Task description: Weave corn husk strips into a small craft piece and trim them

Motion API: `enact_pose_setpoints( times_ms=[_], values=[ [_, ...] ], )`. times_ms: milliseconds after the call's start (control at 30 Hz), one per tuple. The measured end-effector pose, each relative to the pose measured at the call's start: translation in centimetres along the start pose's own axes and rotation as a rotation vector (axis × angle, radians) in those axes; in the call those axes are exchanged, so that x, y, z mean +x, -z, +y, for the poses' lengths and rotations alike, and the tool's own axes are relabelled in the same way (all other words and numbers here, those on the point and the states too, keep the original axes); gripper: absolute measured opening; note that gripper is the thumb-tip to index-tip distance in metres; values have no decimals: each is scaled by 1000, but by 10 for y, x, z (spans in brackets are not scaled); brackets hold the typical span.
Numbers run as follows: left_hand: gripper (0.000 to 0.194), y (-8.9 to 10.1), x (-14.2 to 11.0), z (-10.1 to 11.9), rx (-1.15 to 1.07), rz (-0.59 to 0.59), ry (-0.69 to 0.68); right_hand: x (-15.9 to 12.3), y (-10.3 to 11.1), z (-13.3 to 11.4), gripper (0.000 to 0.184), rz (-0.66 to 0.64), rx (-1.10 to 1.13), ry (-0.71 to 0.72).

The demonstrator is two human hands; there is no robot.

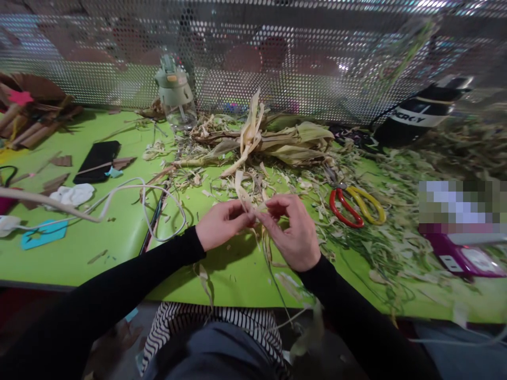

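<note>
My left hand (222,224) and my right hand (293,229) meet over the front of the green table (99,237). Both pinch the same pale strip of dried corn husk (247,200), which rises between the fingertips and trails down toward my lap. Both sleeves are black. A pile of dried corn husks and stalks (273,142) lies just beyond the hands. Husk scraps litter the table around them.
Red and yellow scissors (352,206) lie right of the hands. A black phone (97,161), white cable (130,200) and blue paper shape (43,235) lie left. A green-lidded bottle (176,97) stands by the perforated metal screen (317,63). A purple device (463,256) sits far right.
</note>
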State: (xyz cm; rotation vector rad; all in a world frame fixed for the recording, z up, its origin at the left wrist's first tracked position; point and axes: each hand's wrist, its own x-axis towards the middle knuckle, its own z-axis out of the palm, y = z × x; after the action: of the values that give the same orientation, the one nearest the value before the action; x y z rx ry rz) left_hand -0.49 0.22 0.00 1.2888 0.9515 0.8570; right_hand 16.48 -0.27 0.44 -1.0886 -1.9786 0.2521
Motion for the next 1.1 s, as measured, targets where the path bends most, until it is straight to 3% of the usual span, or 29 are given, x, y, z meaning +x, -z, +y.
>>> enact_pose_setpoints(
  times_ms=[67,167,267,400,533,667,800,900,1100],
  values=[
    [15,1,1,1,-30,53,-18,0,0,-1,14,9,1,-27],
    [18,1,2,1,-67,102,-38,0,0,0,11,-96,64,-98],
    [22,-1,1,-2,-94,30,-26,1,1,2,10,-110,120,-125],
    [18,-2,2,-3,-150,-26,30,-1,0,2,6,11,97,-4],
    [19,-2,2,-2,-166,-24,45,-3,-1,1,12,-21,21,140],
    [25,-3,-2,2,1,16,43,-3,-1,2,25,-86,-27,235],
    [22,-2,-5,6,119,-1,26,-3,-1,3,30,-103,-6,218],
    [22,0,-5,5,143,-36,-57,-2,0,2,26,-110,33,126],
    [26,-1,-7,1,619,-151,-159,1,1,3,14,-35,-50,80]
  ],
)
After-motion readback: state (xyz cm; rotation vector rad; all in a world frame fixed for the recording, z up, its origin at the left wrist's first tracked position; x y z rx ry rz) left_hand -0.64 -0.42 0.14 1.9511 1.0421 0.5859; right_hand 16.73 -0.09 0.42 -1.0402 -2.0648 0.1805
